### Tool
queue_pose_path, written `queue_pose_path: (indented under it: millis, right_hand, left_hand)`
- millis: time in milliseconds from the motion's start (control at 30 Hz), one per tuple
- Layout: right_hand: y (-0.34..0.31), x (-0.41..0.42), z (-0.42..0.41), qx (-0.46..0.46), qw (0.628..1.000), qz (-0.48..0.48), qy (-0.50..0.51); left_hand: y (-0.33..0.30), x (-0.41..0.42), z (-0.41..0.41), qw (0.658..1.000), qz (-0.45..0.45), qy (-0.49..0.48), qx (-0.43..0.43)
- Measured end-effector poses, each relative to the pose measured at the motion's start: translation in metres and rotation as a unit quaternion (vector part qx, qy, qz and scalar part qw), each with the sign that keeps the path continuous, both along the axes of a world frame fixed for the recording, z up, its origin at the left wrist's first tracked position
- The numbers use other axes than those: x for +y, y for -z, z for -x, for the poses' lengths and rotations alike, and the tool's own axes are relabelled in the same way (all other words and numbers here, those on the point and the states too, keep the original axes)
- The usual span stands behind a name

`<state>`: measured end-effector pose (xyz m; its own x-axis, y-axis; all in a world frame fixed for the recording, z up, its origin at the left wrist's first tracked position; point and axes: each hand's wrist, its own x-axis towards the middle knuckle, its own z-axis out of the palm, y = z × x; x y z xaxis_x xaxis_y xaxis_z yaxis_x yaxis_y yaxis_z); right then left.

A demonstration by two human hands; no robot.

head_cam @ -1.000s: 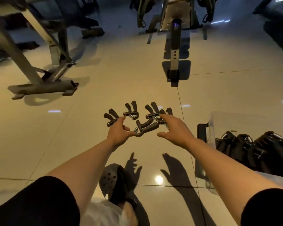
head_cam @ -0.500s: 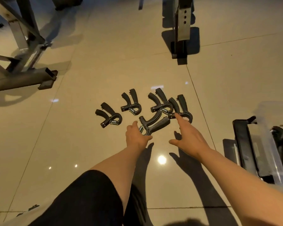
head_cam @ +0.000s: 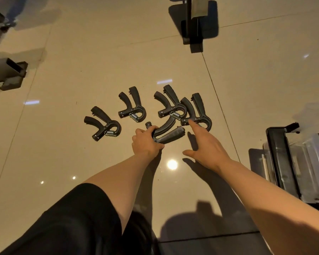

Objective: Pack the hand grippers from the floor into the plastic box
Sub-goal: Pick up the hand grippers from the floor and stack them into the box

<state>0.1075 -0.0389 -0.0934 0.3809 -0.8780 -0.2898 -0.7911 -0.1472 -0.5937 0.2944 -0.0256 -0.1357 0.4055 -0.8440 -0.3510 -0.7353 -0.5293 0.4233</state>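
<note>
While our left hand (head_cam: 145,142) curls round the nearest hand gripper (head_cam: 167,132) on the floor (head_cam: 63,153), our right hand (head_cam: 206,146) spreads, forefinger touching another gripper (head_cam: 197,112); three more lie beyond; the plastic box (head_cam: 302,162) stands right.

Five black hand grippers (head_cam: 168,132) with steel springs clustered flat on floor, clear plastic box (head_cam: 306,162) at right

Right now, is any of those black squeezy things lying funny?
Yes. The nearest hand gripper lies sideways with its handles pointing right, while the others point away. The left hand grips it. Two on the right overlap.
</note>
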Motion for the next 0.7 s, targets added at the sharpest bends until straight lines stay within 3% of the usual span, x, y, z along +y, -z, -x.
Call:
queue_pose_path:
  millis: [200,433,700]
  right_hand:
    - [-0.019,0.001,0.005,0.012,0.998,0.051,-0.029]
    - [-0.082,0.013,0.025,0.022,0.986,0.165,-0.019]
    - [-0.156,0.051,0.091,0.065,0.979,0.192,0.025]
  left_hand:
    - [-0.029,0.006,0.004,0.99,0.075,0.114,0.022]
    - [-0.118,0.006,0.022,0.959,0.146,0.24,-0.031]
    - [-0.202,0.028,0.083,0.907,0.228,0.342,-0.09]
